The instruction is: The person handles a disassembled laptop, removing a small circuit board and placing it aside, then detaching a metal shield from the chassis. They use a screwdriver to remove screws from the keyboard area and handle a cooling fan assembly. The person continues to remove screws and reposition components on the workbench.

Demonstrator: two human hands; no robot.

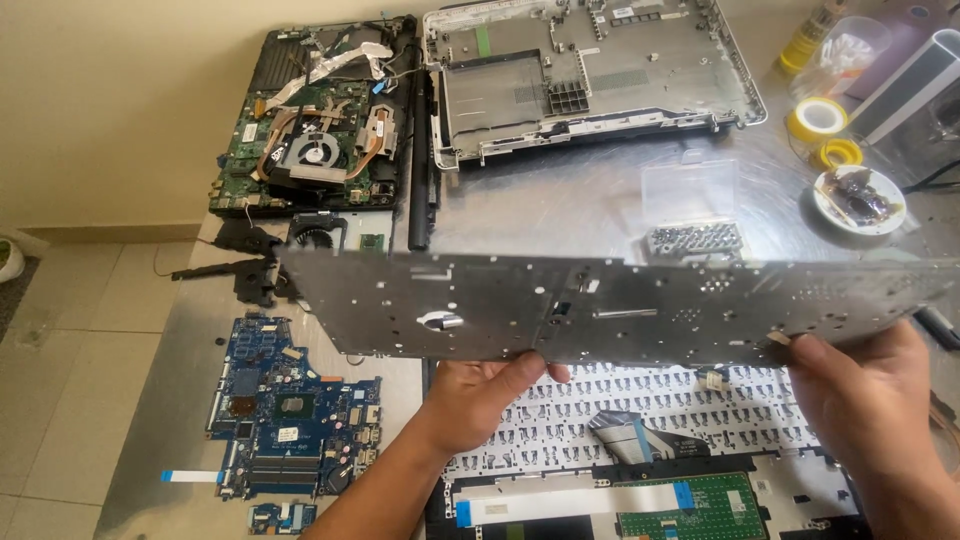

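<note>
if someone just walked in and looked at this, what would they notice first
First, the long grey metal plate full of small holes, held up across the middle by the left hand and right hand. Under it lies the white back of a keyboard in a laptop's palmrest. To the left sits a blue circuit board, and at the back an opened laptop with copper heat pipes and a fan.

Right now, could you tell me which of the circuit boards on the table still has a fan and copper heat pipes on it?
The green board in the black laptop base at the back left; the blue board near the left hand lies bare.
</note>
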